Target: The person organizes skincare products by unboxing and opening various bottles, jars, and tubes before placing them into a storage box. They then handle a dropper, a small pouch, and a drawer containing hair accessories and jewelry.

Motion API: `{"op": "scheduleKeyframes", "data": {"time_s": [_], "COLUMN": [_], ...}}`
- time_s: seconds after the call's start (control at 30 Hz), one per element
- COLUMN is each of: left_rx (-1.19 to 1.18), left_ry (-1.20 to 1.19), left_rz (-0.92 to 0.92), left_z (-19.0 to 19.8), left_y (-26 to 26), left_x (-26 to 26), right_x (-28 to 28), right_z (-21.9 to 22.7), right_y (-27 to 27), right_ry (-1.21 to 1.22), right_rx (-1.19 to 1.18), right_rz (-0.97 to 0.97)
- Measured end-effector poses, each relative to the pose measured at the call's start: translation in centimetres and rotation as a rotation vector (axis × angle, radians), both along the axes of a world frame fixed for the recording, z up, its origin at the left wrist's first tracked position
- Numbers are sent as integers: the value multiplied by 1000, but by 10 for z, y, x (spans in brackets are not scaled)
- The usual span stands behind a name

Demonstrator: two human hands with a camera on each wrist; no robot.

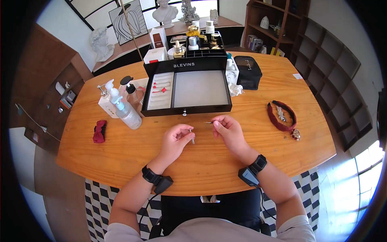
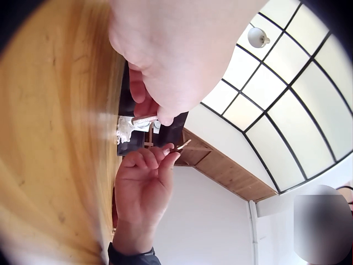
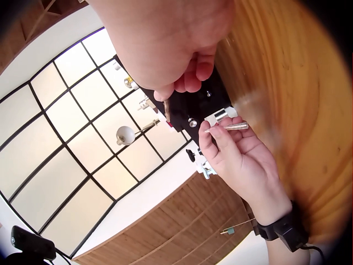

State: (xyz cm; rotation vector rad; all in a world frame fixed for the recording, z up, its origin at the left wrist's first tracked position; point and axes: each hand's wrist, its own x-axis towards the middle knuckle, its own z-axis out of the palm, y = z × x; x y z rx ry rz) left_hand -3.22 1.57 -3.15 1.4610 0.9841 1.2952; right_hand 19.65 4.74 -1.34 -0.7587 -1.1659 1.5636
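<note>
My left hand pinches a slim, tapered silver hair clip between thumb and fingers, just over the wooden table. Across from it, my right hand holds a thin, brownish-gold piece like a hair clip at its fingertips, pointing towards the left hand. Both hands are in front of a black box lettered BLEVINS. Its pulled-out drawer has white padded rolls with small red jewellery pieces on the left, and a wide grey-lined compartment on the right.
Clear pump bottles and a dark red bow stand and lie on the left. To the right are a dark red headband, a jewelled hair piece and a black bag. Cosmetics fill the box top.
</note>
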Motion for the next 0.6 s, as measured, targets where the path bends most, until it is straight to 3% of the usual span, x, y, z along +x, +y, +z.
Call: {"op": "scheduleKeyframes", "data": {"time_s": [0.13,0.33,0.43,0.6], "left_rx": [39,17,-12,8], "left_ry": [16,63,62,62], "left_rz": [-3,22,39,63], "left_z": [-1,4,6,6], "left_y": [1,-1,-2,-3], "left_x": [0,-1,-2,-1], "right_x": [0,-5,-2,-2], "right_z": [-5,-10,1,3], "right_y": [3,3,-3,-11], "right_ry": [35,-129,-585,-779], "right_rx": [-2,2,217,632], "right_rz": [14,24,-5,158]}}
